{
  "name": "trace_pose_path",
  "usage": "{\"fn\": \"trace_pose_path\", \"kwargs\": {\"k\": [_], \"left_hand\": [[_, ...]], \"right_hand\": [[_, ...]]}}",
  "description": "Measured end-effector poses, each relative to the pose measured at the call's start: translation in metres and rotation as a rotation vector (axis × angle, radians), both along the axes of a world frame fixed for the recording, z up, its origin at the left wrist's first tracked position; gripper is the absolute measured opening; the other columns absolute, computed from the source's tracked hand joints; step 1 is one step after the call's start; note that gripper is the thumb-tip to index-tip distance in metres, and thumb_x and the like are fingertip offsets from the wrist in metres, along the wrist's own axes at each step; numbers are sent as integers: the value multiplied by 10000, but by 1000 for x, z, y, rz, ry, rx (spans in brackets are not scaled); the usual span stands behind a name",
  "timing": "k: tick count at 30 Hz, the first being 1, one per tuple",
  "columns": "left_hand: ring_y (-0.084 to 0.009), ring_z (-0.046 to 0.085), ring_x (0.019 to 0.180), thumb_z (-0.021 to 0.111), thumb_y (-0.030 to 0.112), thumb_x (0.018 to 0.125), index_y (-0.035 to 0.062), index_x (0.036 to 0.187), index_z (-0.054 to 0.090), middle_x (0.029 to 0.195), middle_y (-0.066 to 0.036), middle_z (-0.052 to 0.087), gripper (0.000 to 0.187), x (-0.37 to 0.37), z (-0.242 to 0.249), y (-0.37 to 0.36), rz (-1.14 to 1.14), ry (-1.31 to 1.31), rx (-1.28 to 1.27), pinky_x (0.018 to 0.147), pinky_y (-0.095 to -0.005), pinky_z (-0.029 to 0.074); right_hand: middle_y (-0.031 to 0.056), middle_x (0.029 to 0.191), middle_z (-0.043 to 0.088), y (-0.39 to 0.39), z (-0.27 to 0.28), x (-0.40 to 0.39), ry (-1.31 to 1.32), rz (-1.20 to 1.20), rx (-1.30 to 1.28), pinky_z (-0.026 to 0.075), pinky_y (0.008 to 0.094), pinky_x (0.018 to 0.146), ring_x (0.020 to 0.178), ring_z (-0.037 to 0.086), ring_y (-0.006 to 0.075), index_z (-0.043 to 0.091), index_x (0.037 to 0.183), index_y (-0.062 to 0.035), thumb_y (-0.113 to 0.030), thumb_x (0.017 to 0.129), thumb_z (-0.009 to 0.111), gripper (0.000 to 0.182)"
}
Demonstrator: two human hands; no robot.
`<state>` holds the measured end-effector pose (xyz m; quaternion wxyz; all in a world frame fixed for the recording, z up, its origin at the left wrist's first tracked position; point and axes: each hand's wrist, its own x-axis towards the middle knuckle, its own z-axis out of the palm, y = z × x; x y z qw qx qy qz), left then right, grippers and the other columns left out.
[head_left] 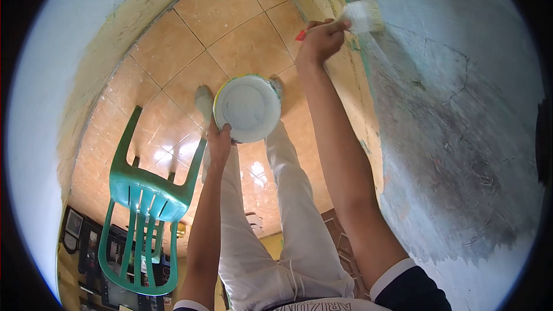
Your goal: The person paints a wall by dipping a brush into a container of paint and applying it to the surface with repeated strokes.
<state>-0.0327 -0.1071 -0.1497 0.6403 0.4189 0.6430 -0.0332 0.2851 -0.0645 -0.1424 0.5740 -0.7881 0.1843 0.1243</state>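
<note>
- My left hand point(219, 144) holds the round white paint bucket point(246, 108), which has yellow and green smears along its rim; the bucket is in front of me, over the gap between my feet point(203, 99).
- The thumb of that hand lies at the bucket's near left edge; its other fingers are mostly hidden at the side, so I can't tell exactly how they sit.
- Inside the bucket I see whitish paint point(243, 103).
- My right hand point(324, 41), ahead and to the right of the bucket, has its fingers curled around the wide paintbrush point(362, 17), closed on the handle close to the head.
- The brush handle ends in a red tip that points back to the left; its pale, paint-covered bristles are up at the rough blue-grey wall point(443, 115), though I can't tell how firmly they touch.
- That wall fills the side to the right of the bucket, with patchy grey stains, thin cracks and a whiter area lower down.
- To the left of the bucket and nearer to me is the green plastic chair point(151, 194) with a slatted back.
- Beneath the bucket spreads the glossy orange-tan tile floor point(236, 40), speckled with white spots, with bright reflections on the bucket's near side.
- My legs, in white trousers point(245, 219), reach from me toward the bucket.
</note>
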Motion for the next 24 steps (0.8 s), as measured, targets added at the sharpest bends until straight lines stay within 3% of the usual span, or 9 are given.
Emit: {"fn": "trace_pose_path", "kwargs": {"k": [6, 8, 11, 15, 17, 20, 24], "left_hand": [[-165, 697, 700, 503, 94, 885, 45, 1481, 477, 1071, -132, 698, 599, 2, -3, -1, -41, -28, 4, 474, -266, 524], [-164, 697, 698, 502, 95, 885, 44, 1478, 480, 1049, -132, 702, 595, 2, 1, 1, -41, -21, -3, 473, -269, 523], [-231, 720, 827, 506, 13, 867, 51, 1545, 423, 1192, -177, 677, 684, 0, 0, 6, -63, -37, -61, 544, -329, 597], [-237, 718, 811, 509, 20, 873, 53, 1553, 414, 1203, -176, 679, 687, -5, -5, 5, -67, -24, -20, 550, -328, 584], [-240, 718, 800, 509, 25, 877, 54, 1556, 410, 1195, -179, 683, 687, -3, -3, 10, -66, -31, -7, 549, -326, 581], [-234, 715, 776, 504, 33, 888, 61, 1561, 400, 1158, -183, 696, 682, 5, 8, 20, -130, 60, -23, 534, -317, 568], [-223, 711, 745, 501, 38, 893, 73, 1558, 414, 1123, -183, 703, 671, 1, 2, 22, -122, 8, -26, 512, -321, 554]], "right_hand": [[57, 608, 557, 12, -35, 8, 185, -35, -72, 443, 317, 483, 506, 497, 166, 492, 868, -33, -461, 1138, 215, 577], [40, 574, 509, 14, -39, 8, 236, -25, -90, 395, 315, 428, 435, 434, 168, 466, 767, -37, -431, 1145, 226, 597], [36, 558, 488, 10, -24, 11, 282, -24, -10, 380, 305, 422, 427, 418, 166, 462, 776, -37, -414, 1147, 233, 576], [32, 539, 466, 2, 6, 9, 163, -102, 111, 374, 305, 426, 423, 409, 165, 440, 777, -50, -408, 1148, 221, 560], [30, 558, 486, 0, 10, -4, -67, -35, 69, 378, 273, 451, 450, 449, 137, 493, 853, -32, -446, 1140, 230, 569], [50, 555, 514, 5, 21, -16, -145, 23, -55, 397, 298, 452, 454, 474, 152, 490, 847, -23, -463, 1138, 205, 601], [65, 548, 537, 2, -23, 3, 49, -80, -89, 433, 323, 450, 457, 509, 174, 496, 849, -13, -475, 1136, 206, 617]]}}
